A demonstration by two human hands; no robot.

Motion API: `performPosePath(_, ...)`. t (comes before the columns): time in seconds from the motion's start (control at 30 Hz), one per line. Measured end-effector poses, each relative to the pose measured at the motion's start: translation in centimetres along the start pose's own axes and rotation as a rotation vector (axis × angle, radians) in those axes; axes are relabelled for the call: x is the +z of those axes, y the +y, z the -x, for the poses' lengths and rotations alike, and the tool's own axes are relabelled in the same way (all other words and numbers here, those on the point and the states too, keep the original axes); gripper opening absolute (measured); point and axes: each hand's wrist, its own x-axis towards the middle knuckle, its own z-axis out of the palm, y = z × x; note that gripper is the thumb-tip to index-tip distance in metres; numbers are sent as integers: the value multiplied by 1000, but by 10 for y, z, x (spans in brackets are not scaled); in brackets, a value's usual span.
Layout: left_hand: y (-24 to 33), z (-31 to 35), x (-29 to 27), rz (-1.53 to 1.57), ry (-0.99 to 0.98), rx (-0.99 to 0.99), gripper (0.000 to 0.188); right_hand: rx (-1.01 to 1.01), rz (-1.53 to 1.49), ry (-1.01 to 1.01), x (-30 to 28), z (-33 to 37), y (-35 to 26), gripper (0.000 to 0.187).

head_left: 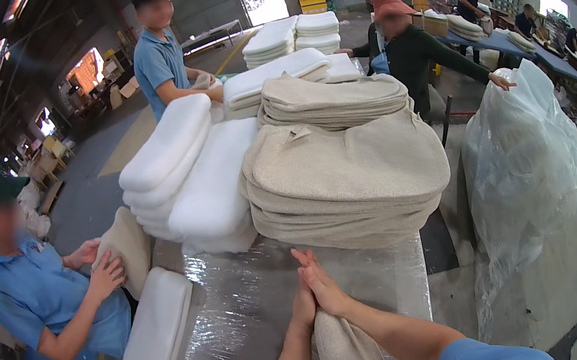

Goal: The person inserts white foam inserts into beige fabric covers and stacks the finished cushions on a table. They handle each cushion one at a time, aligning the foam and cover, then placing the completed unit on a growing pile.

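Both my hands meet palm to palm near the front of the plastic-covered table [250, 316]. Between and under them is the far end of a beige fabric cushion [349, 357], which stretches back toward me. My left hand [304, 301] presses on its left side and my right hand [324, 290] on its right, fingers straight and pointing away. How much of the fabric lies between the palms is hidden. Just beyond my fingertips rises a pile of beige cushion covers [342, 179], with a second beige pile [332, 96] behind it.
White padding slabs are stacked on the left [168, 146] and at the back [275, 75]. One white slab [160, 331] lies by a co-worker [55, 288] handling a beige cover [125, 253]. Two other people stand farther off. A large clear plastic bag [526, 163] stands right of the table.
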Motion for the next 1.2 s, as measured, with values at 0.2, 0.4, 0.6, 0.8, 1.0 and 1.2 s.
performPosePath(0.2,-19,1,-12,75,-84,-150,81,1,-116,-185,-7,1,1,81)
performPosePath(0.4,-32,-16,-56,30,-206,-164,84,138,-85,-397,-8,4,0,77)
performPosePath(0.6,9,-12,-15,209,-98,-164,77,317,-200,-325,-14,-17,-10,78)
performPosePath(0.8,-29,-10,-59,-147,-120,-269,59,343,-314,-302,-7,-2,-23,92)
performPosePath(1.0,-19,-19,-51,222,-86,-320,45,393,-493,-340,-21,-11,-26,95)
performPosePath(1.2,-49,-12,-38,-18,55,-24,52,369,-322,-45,2,2,-24,89)
